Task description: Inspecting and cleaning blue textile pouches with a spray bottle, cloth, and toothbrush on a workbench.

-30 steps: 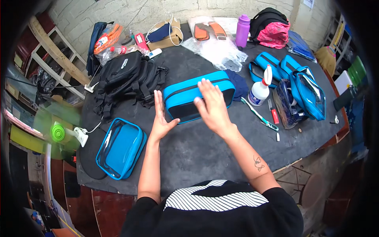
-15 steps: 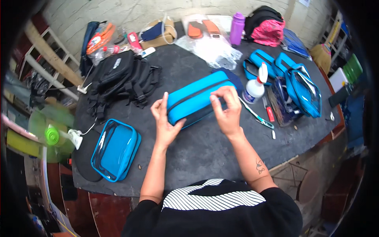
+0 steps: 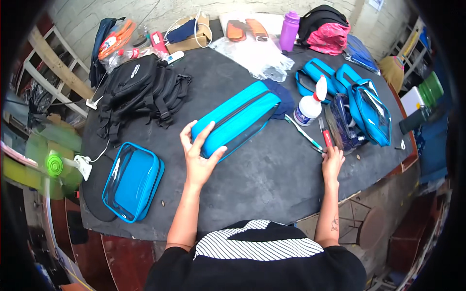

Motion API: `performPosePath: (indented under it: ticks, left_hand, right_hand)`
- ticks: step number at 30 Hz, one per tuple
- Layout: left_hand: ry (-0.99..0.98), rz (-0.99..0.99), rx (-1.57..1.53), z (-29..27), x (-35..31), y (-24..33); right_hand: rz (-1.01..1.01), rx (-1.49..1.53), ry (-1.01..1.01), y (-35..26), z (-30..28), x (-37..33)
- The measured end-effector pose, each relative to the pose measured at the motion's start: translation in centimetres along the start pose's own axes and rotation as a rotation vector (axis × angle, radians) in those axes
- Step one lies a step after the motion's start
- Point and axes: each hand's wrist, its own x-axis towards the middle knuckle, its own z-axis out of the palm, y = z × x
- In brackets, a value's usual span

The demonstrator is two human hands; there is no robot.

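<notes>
Filling most of the view, a black desk is covered with bags, bottles and small tools. At its far left, a black backpack is laid with loose straps trailing around it. On the right, several blue bags are heaped together. Across the middle, a blue pouch with a dark zipper is set at a slant, one end toward the near left, the other toward the far right. A second pouch with a clear face is placed at the near left, apart from it. Of the hands, the left hand is spread around the near left end of the blue pouch, which is gripped between thumb and fingers; the right hand is bunched, its fingers drawn together. A dark blue cloth is partly hidden by the blue pouch's far right end. Near it, a white spray bottle is stood upright. Beside that, a green-and-white brush is laid slantwise. Smallest, a red-handled knife is met by the right fingertips; whether it is pinched cannot be told.
</notes>
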Motion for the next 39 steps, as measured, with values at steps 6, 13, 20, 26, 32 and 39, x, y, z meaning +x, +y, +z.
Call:
performPosePath:
  ticks: [6, 13, 20, 26, 32, 39]
  left_hand:
    - [-0.006, 0.045, 0.105, 0.6, -0.8, 2.5]
    - [-0.009, 0.112, 0.132, 1.9, -1.6, 3.7]
    - [-0.013, 0.101, 0.122, 1.8, -1.5, 4.1]
    - [-0.001, 0.093, 0.125, 2.0, -1.8, 3.7]
    - [0.274, 0.023, 0.100, 1.8, -1.9, 0.5]
    - [0.150, 0.029, -0.125, 2.9, 0.6, -0.8]
  right_hand:
    - [0.318, -0.154, 0.097, -2.2, -4.5, 2.5]
    - [-0.343, 0.646, 0.147, -16.8, -10.3, 1.4]
    - [-0.496, 0.660, 0.134, -20.1, -9.6, 1.2]
    - [-0.420, 0.694, 0.160, -20.1, -8.8, 0.7]
    - [-0.110, 0.555, 0.064, -14.0, -2.7, 0.2]
    - [-0.042, 0.648, 0.375, -9.2, -0.8, 6.7]
